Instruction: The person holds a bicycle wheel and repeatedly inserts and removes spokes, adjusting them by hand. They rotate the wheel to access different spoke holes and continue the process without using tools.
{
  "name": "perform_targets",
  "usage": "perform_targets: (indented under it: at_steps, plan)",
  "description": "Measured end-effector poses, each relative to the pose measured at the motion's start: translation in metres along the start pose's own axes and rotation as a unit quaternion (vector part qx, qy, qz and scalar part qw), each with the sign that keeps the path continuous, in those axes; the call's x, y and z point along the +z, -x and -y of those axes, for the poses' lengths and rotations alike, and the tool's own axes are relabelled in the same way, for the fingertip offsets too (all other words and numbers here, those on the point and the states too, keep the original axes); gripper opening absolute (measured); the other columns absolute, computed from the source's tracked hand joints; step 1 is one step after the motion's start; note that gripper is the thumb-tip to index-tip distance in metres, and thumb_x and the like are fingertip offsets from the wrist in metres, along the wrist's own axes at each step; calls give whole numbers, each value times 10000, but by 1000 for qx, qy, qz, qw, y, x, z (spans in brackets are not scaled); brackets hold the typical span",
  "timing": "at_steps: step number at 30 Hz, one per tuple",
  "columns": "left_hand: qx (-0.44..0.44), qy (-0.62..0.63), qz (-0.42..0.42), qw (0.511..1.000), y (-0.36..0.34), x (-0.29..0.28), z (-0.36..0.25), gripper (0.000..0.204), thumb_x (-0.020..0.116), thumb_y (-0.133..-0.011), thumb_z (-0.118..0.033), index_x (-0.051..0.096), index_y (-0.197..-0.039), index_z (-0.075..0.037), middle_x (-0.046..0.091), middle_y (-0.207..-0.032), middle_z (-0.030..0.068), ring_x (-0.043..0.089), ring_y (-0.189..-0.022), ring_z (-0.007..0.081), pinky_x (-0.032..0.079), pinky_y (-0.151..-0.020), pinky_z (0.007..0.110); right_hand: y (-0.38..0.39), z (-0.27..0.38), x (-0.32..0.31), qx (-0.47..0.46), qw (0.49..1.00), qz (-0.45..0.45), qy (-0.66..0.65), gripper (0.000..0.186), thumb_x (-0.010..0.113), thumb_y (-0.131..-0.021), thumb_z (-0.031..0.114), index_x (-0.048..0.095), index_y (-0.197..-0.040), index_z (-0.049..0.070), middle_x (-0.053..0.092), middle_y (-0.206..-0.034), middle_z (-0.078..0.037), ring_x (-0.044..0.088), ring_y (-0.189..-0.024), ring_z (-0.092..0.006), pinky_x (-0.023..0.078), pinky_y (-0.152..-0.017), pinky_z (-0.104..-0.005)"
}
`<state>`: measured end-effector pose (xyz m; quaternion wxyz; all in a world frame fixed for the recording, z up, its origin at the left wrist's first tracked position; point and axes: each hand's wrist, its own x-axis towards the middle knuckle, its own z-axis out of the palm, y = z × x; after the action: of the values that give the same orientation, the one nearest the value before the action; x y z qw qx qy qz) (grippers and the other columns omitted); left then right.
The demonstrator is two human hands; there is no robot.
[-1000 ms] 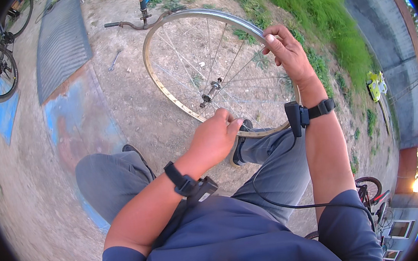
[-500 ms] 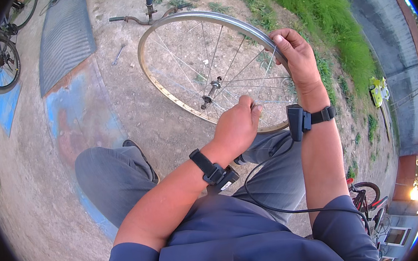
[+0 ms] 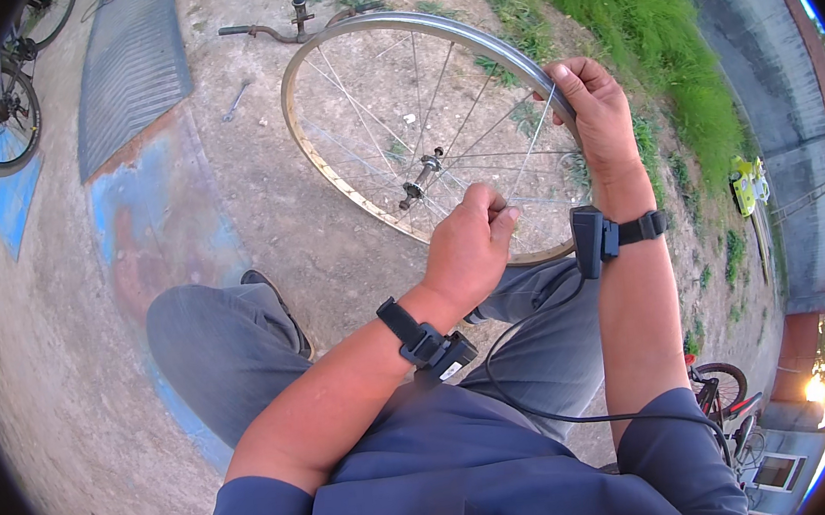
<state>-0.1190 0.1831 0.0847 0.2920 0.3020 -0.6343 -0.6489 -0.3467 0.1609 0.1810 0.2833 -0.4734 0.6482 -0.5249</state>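
Right hand (image 3: 591, 106): is gripping the rim (image 3: 476, 33) | left hand (image 3: 476, 241): is pinching a thin spoke (image 3: 532, 152) | tyreless wheel (image 3: 421, 180): is slanting before the person's legs (image 3: 213, 346) | wrench (image 3: 238, 101): is lying on dirt ground (image 3: 258, 198), left of the wheel

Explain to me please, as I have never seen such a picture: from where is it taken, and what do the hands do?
There is no robot here, only a person's two bare hands. The camera sits on the person's head and looks down; its wide lens makes straight edges bend. Both wrists wear black straps.

The right hand holds the rim of a bicycle wheel, which has no tyre. The left hand is at the spokes; whether its fingers grip one is hard to see.

On the bare ground lie a wrench and a ridged grey sheet.
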Motion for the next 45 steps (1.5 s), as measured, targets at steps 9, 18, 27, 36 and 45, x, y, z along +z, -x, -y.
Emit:
perform_targets:
  at_steps: [9, 18, 27, 36, 45]
  plan:
    - [-66, 104, 100, 987, 5, -24, 13, 150, 639, -1055, -136, 595, -1110, -3, 679, -904, 51, 676, -777, 106, 531, -690, 272, 1, 1, 2, 0, 999, -31, -10, 210, 725, -1036, 265, 719, -1038, 56, 744, -857, -27, 618, -695, -62, 512, -596, -237]
    - [-225, 226, 189, 929, 47, -88, 34, 147, 628, -1063, -108, 648, -1178, -18, 722, -1000, 51, 706, -880, 144, 553, -783, 283, -8, -8, -4, 6, 997, -82, 15, 239, 758, -1010, 286, 738, -1009, 47, 676, -810, 13, 582, -681, -56, 520, -591, -243]
    - [-279, 343, 140, 886, 60, -91, 51, 179, 683, -1047, -143, 637, -1204, -69, 743, -1052, 63, 737, -912, 158, 527, -726, 255, -8, -10, -7, 6, 996, -91, 1, 238, 758, -1010, 278, 718, -961, 48, 667, -773, 9, 577, -649, -64, 514, -573, -247]
    - [-300, 389, 148, 859, 58, -95, 56, 136, 619, -1090, -190, 645, -1146, -68, 735, -1023, 64, 740, -897, 164, 540, -667, 255, -7, -10, -11, 7, 995, -97, 6, 236, 760, -1008, 286, 724, -956, 59, 665, -777, 24, 578, -669, -48, 518, -582, -240]
    - [-273, 402, 104, 868, 59, -90, 56, 104, 660, -1051, -109, 641, -1142, -62, 731, -1006, 59, 739, -890, 157, 550, -662, 241, -9, -13, -9, -6, 996, -92, 18, 253, 763, -1007, 294, 726, -961, 48, 658, -775, 22, 573, -661, -55, 510, -574, -244]
